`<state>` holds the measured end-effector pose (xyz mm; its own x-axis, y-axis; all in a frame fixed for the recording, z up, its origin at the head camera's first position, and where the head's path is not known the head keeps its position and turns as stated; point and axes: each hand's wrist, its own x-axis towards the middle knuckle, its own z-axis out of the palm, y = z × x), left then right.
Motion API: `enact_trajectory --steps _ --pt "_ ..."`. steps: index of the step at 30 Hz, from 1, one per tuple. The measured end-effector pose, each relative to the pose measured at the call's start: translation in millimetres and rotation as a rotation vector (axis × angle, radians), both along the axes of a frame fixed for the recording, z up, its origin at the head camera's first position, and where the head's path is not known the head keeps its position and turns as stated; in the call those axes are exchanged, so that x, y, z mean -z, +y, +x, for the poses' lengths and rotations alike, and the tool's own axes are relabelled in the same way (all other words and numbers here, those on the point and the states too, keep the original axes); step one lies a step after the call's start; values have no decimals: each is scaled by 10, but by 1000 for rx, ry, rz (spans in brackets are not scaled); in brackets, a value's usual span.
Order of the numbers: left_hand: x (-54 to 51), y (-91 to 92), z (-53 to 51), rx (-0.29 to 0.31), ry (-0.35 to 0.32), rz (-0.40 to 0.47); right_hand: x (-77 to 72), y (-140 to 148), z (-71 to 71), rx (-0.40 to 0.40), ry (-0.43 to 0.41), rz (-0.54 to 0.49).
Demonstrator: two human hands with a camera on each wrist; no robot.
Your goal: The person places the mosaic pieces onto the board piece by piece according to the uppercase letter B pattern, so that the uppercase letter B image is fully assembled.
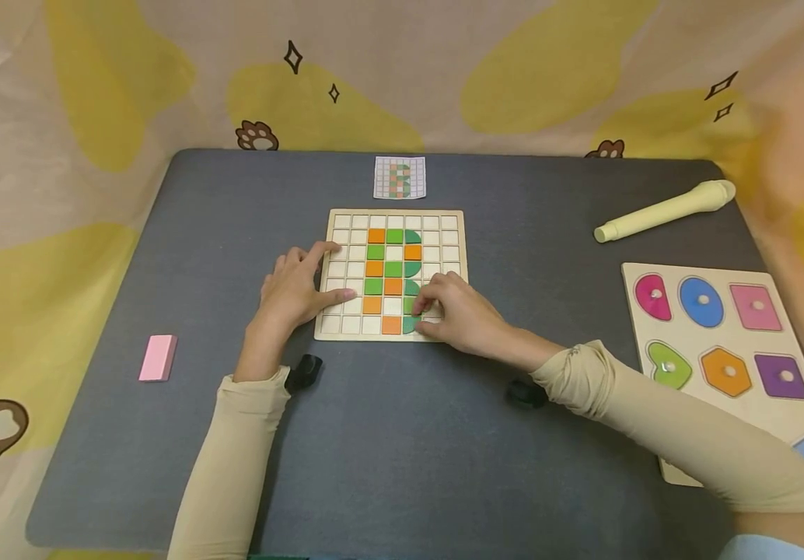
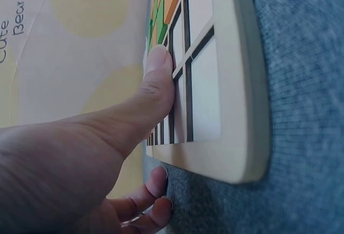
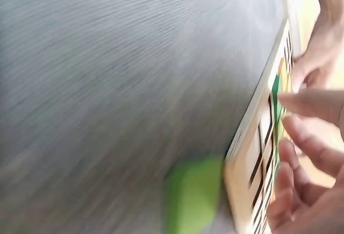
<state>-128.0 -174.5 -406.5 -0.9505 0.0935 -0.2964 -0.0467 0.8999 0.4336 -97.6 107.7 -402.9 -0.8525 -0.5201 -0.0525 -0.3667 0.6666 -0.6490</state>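
A square wooden grid board (image 1: pixel 449 238) bears orange tiles (image 1: pixel 377 236), light green tiles (image 1: pixel 394 236) and dark green rounded tiles (image 1: pixel 412 269) among white cells. My left hand (image 1: pixel 290 288) rests at its left side, with the thumb (image 2: pixel 157 59) lying on the board's face and the other fingers spread along the edge. Over the lower right of the pattern is my right hand (image 1: pixel 461 315). Its thumb touches a dark green tile (image 3: pixel 276 91) in the right wrist view, and a small gap separates thumb and forefinger, with nothing seen pinched there.
A small printed card (image 1: pixel 400 177) with a similar pattern lies beyond the board. To the right are a pale yellow stick (image 1: pixel 664 211) and a shape puzzle with knobs (image 1: pixel 640 272). A pink block (image 1: pixel 158 358) lies left. A blurred green block (image 3: pixel 194 196) shows beside the board.
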Motion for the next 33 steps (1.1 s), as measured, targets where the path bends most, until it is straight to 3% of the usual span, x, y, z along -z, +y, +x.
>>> enact_trajectory --steps 6,14,27,33 --pt "0 0 -4 -3 -5 -1 -1 445 61 -53 -23 -11" --pt "-2 -7 0 -4 1 2 1 865 145 -39 -69 68" --pt "12 3 -1 -7 0 -5 -36 843 246 50 -107 58" --pt "11 -3 -1 0 1 1 -48 784 341 102 -61 103"
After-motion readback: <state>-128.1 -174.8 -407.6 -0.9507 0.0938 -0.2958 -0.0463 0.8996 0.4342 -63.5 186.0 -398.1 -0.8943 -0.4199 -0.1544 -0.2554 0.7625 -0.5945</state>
